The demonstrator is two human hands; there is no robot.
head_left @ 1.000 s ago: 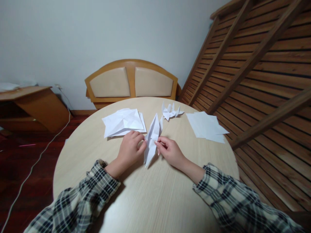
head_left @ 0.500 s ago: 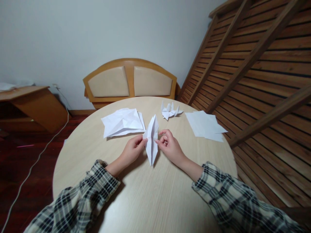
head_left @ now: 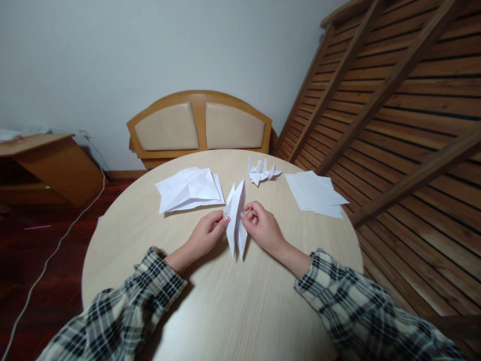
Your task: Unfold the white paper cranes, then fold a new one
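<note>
Right over the middle of the round table, pinching the folded white paper from both sides! Gripping its left edge with the left hand, closed down to a thumb-and-finger pinch. Matching that on the right edge with the right hand, just as tightly pinched, other fingers curled in. Pointing two tips toward the table's near edge and two toward its far edge; cannot tell whether touching the tabletop. On the table's far left, spotting creased white paper, piled. Near its far edge, right of centre, a spiky folded paper figure; on its right side, overlapping flat sheets. Beyond its far edge, a curved headboard.
</note>
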